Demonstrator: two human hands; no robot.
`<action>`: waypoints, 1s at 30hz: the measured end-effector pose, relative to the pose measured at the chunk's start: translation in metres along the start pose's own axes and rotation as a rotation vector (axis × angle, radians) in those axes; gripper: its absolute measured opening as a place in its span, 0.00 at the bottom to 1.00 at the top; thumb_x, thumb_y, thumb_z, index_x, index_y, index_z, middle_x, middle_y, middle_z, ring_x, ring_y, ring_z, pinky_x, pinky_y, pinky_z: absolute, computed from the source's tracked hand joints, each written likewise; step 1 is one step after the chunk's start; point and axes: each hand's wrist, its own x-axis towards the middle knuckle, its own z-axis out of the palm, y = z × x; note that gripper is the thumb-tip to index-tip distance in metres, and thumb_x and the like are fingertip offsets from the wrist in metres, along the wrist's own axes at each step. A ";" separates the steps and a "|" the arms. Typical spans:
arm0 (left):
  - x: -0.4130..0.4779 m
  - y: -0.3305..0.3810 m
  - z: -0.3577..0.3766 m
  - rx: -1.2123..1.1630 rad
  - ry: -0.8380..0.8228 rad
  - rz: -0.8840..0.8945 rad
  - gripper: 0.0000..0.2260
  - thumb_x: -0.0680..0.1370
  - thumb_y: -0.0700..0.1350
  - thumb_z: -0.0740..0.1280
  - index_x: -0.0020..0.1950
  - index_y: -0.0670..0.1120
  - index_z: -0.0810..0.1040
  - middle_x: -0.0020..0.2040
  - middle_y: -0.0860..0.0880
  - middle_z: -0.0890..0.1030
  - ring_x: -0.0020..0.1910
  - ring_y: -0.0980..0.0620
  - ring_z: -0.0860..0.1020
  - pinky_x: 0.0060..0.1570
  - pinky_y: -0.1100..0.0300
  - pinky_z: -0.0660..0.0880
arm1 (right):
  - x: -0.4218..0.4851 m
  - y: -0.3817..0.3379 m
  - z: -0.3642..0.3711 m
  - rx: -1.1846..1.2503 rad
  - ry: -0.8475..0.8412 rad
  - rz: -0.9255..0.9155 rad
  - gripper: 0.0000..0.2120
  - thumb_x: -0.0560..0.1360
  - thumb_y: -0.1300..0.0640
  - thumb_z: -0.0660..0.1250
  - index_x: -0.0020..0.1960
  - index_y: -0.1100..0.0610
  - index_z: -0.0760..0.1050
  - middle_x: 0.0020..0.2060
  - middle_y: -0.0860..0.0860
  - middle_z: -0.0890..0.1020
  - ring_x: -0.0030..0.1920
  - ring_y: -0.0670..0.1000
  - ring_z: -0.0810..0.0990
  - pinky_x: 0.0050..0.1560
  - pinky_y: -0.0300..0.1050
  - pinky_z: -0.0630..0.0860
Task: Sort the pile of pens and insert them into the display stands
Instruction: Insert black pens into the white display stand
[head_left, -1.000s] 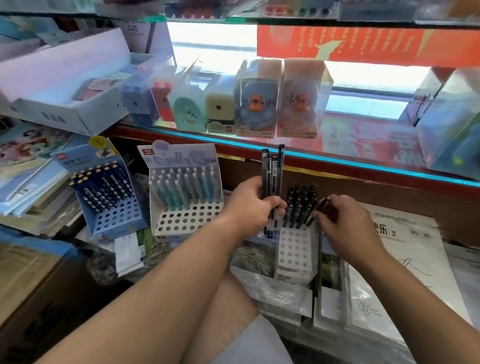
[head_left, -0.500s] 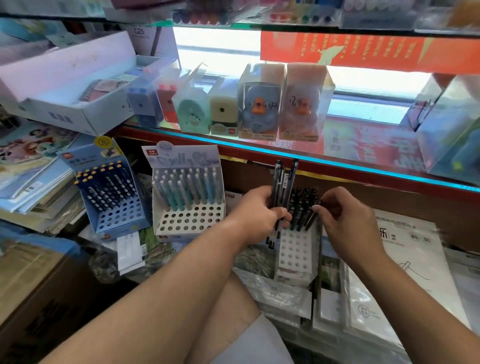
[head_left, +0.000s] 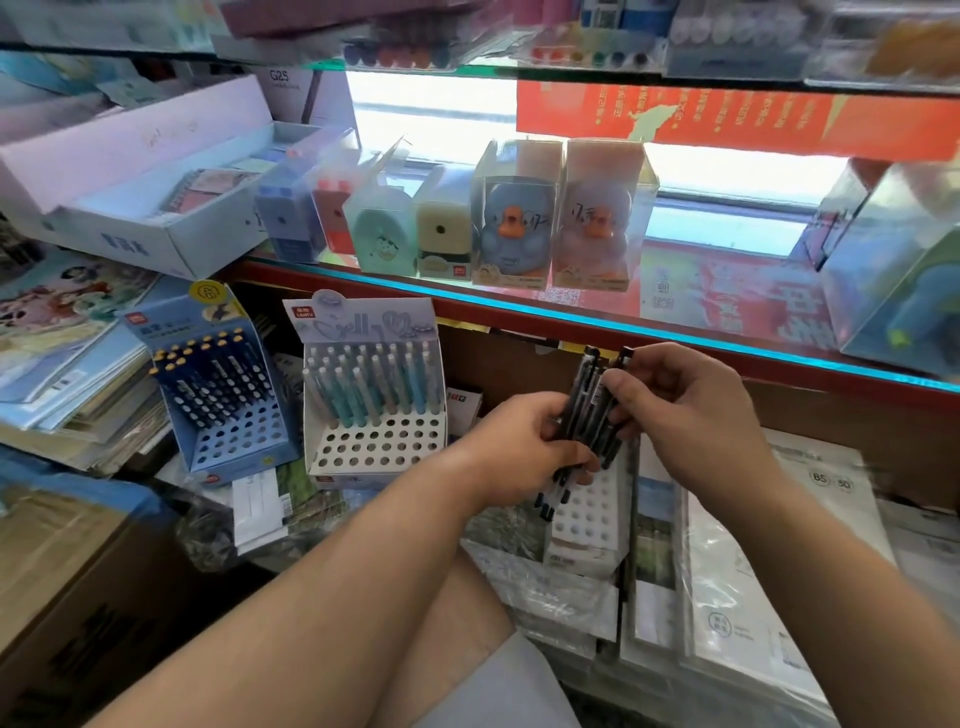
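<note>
Left hand (head_left: 519, 447) grips a bundle of black pens (head_left: 584, 387) upright, just above the white display stand (head_left: 592, 512). Right hand (head_left: 685, 410) pinches the bundle's upper barrels. Pens judged light, rigid and smooth, so likely slippery; mid-barrel hold advised.

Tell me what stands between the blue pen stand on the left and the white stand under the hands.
In the head view, another display stand stands there, its back rows filled with teal and white pens, front holes empty.
</note>
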 end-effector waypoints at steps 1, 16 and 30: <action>0.000 -0.001 -0.001 0.011 0.015 0.004 0.10 0.81 0.37 0.67 0.61 0.47 0.79 0.52 0.47 0.86 0.52 0.52 0.85 0.54 0.53 0.82 | 0.001 -0.001 0.001 0.012 0.006 0.009 0.05 0.76 0.55 0.73 0.50 0.52 0.79 0.41 0.50 0.84 0.40 0.45 0.85 0.34 0.34 0.79; 0.001 -0.013 -0.018 0.083 0.328 -0.049 0.04 0.82 0.42 0.66 0.55 0.51 0.77 0.48 0.48 0.84 0.42 0.58 0.82 0.38 0.60 0.76 | -0.012 0.034 0.021 -0.283 0.061 -0.061 0.07 0.77 0.51 0.73 0.53 0.46 0.78 0.40 0.39 0.80 0.43 0.35 0.78 0.37 0.26 0.70; 0.002 -0.015 -0.017 0.082 0.307 -0.027 0.04 0.81 0.41 0.68 0.53 0.50 0.78 0.47 0.47 0.83 0.47 0.51 0.85 0.53 0.45 0.82 | -0.015 0.040 0.027 -0.367 0.073 -0.069 0.11 0.77 0.53 0.73 0.58 0.52 0.79 0.41 0.39 0.80 0.42 0.37 0.78 0.41 0.28 0.70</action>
